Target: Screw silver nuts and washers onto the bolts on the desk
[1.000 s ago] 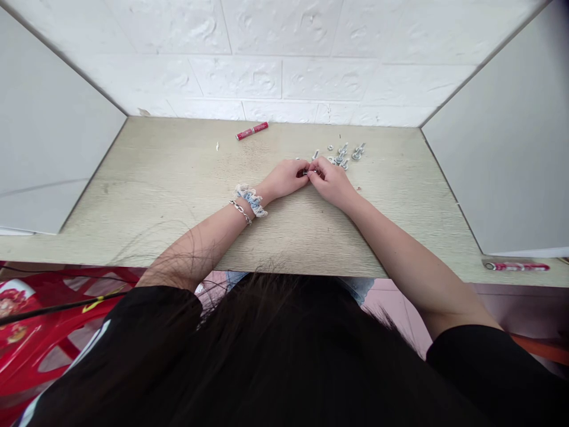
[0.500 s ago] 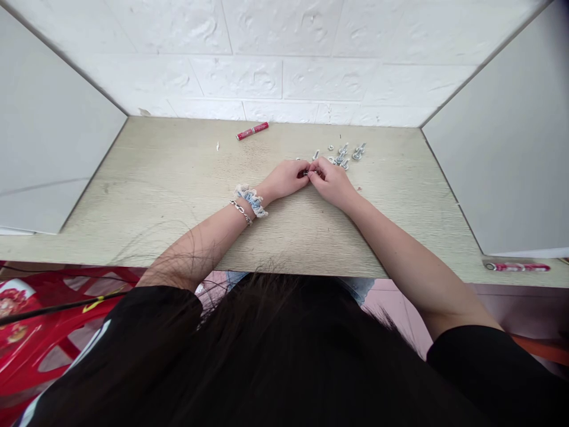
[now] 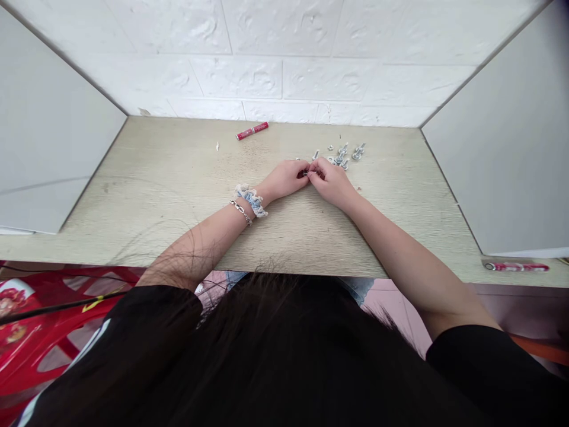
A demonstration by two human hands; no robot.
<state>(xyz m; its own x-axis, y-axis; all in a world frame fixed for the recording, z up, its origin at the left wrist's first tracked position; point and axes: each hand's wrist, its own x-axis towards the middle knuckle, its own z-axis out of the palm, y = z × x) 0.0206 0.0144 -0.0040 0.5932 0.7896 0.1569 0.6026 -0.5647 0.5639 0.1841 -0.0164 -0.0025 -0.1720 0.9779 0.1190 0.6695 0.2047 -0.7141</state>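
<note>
Bolt (image 3: 307, 172), small and metallic, is being pinched between the fingers of the left hand (image 3: 287, 178) and right hand (image 3: 331, 181), which are meeting over the middle of the desk (image 3: 155, 184). Loose bolts and nuts (image 3: 343, 153) are lying just beyond; a red tube (image 3: 251, 131) is resting near the wall.

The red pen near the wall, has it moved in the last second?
No. The red pen lies at the same spot and angle below the wall seam, apart from both hands.
</note>
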